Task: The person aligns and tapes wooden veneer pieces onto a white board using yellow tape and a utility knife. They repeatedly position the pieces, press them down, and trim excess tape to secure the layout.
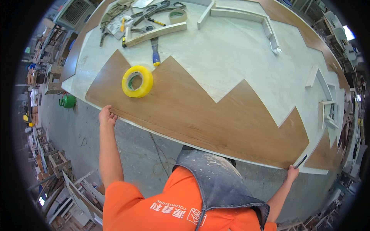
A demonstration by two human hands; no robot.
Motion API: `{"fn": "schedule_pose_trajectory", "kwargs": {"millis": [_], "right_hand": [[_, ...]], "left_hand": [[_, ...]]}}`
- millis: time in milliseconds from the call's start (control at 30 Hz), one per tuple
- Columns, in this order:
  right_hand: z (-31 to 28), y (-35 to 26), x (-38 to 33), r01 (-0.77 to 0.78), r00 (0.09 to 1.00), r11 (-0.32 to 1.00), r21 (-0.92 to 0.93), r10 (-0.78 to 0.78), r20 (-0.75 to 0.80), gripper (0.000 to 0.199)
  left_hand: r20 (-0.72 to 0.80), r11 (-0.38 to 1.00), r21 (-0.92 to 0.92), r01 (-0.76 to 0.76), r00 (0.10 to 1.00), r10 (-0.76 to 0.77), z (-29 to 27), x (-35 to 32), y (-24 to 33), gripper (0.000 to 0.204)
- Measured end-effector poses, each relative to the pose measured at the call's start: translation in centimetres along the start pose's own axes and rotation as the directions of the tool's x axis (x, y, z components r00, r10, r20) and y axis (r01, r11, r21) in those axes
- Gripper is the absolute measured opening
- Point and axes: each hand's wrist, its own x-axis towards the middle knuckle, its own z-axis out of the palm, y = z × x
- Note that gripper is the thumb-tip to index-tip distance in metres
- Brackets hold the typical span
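A wood-brown panel (185, 111) with a zigzag far edge lies on the white worktable (219, 54), its long side along the near edge. Fingers of my left hand (108, 116) pinch that near edge toward the left end. At the panel's right corner, my right hand (293, 174) grips a dark pen (301, 161) that slants up from the fingers. A roll of yellow tape (125, 81) rests on the panel's left part. Just beyond it, a scraper with a blue handle (155, 52) lies on the table.
Scissors (156, 8), a masking tape roll (177, 15), a marker (156, 22) and a pale strip (156, 34) are at the far left. White angled frames (239, 14) lie farther back. Another brown zigzag piece (322, 154) is at the right. A green tank (68, 101) stands on the floor.
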Motion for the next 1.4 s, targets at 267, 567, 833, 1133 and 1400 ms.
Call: {"fn": "schedule_pose_trajectory", "kwargs": {"millis": [267,567,833,1133,1400], "right_hand": [[-1.8,1.3,4.5,-0.106,0.99,0.992,0.066,0.099,0.098,0.031],[-0.6,-8.5,0.9,0.224,0.969,0.902,-0.37,-0.246,-0.012,0.033],[5.2,-18.2,-4.0,0.646,0.762,0.758,-0.088,-0.647,0.02,0.05],[6.3,-21.3,-0.5,0.619,0.785,0.78,-0.093,-0.614,0.081,0.052],[4.1,-24.0,0.9,0.42,0.901,0.879,-0.225,-0.373,0.222,0.09]], "left_hand": [[0.005,0.989,-0.124,-0.077,0.997,0.078,1.5,-0.4,1.4,0.034],[0.07,0.777,0.386,-0.497,0.856,0.512,2.9,0.7,1.6,0.033],[0.64,0.036,0.366,-0.93,0.28,0.716,12.5,-3.7,4.3,0.032],[0.859,-0.267,-0.056,-0.962,-0.183,0.479,22.2,-16.1,2.9,0.033],[0.919,-0.376,-0.195,-0.906,-0.302,0.252,26.6,-18.6,-1.5,0.019]]}}
